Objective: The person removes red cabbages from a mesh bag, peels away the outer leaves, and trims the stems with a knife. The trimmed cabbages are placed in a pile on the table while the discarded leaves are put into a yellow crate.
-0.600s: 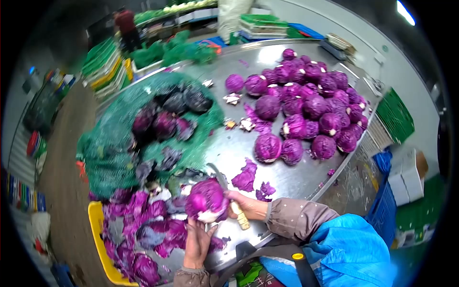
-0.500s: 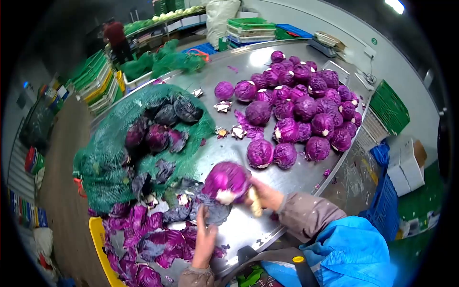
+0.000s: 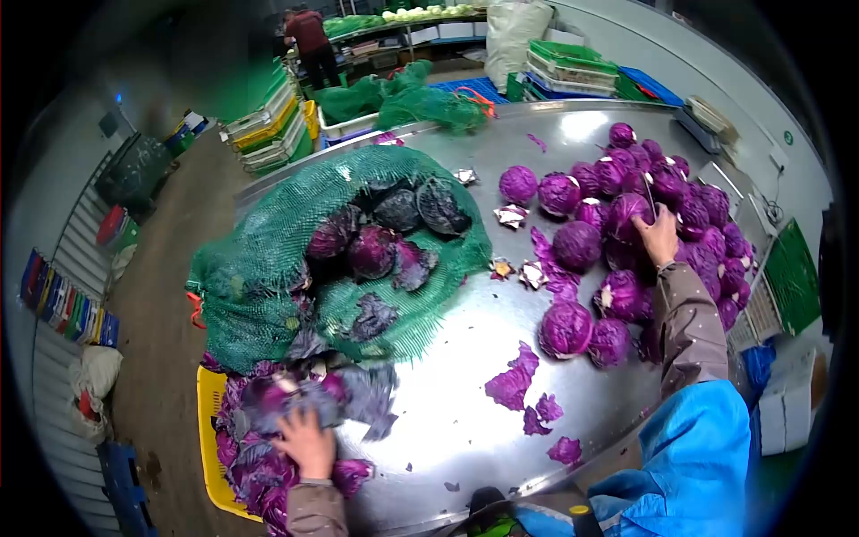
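My right hand [image 3: 659, 236] reaches into the pile on the steel table, its fingers curled against a red cabbage [image 3: 629, 217]. A thin dark strip, like a knife blade, stands up beside those fingers; its handle is hidden. At the lower left, my left hand [image 3: 306, 445] has its fingers spread on loose purple cabbage leaves [image 3: 259, 483], slightly blurred. These leaves heap over a yellow crate [image 3: 211, 447]. Just beyond lies a green mesh sack [image 3: 259, 242], its mouth towards the table, with several dark, untrimmed cabbages [image 3: 371, 251] inside.
The steel table [image 3: 447, 385] carries torn leaves [image 3: 514, 378] and cut stem ends [image 3: 511, 216] between sack and pile. Stacked crates [image 3: 273, 125] stand beyond the left edge, and a person [image 3: 310, 45] stands at the back. A green crate [image 3: 795, 277] leans at the right.
My right hand has moved from the near middle out to the pile, and the trimmed cabbage has left the near middle. My left hand has shifted left onto the leaves. The view has turned left.
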A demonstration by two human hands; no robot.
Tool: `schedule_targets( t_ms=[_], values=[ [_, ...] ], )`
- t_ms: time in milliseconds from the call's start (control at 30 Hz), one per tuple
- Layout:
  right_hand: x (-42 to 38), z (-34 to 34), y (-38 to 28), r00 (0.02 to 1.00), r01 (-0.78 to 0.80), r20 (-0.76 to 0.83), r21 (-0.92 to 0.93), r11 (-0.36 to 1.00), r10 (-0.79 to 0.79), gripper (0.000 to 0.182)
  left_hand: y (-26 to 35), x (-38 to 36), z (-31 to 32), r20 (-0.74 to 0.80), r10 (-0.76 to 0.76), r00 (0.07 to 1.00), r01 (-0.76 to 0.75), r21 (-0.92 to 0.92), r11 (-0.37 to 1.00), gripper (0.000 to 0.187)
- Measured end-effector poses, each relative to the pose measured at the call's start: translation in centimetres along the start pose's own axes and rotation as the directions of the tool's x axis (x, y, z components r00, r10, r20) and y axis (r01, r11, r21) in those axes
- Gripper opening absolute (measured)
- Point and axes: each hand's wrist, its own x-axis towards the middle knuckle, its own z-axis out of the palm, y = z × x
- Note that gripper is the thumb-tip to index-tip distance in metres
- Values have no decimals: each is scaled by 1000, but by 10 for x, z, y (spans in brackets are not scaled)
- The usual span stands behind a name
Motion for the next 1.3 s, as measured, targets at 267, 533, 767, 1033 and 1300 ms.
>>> schedule_targets(
  t_ms=[267,533,767,1033,1300],
  values=[
    [-20,93,-162,776,510,16,570,644,-630,29,53,90,-94,-417,131,900,-392,-639,661,36],
    [-33,166,-298,505,685,445,314,657,-739,48,250,211,-41,165,404,900,244,-958,-151,54],
    [12,233,-261,467,254,680,510,822,-566,71,329,259,-11,357,497,791,545,-780,-307,77],
    [-65,159,-224,555,91,496,762,641,-668,48,319,236,-9,287,444,849,483,-762,-431,87],
    [-115,13,-233,404,-154,587,799,581,-701,46,201,113,-85,229,433,872,442,-750,-492,73]
  ],
)
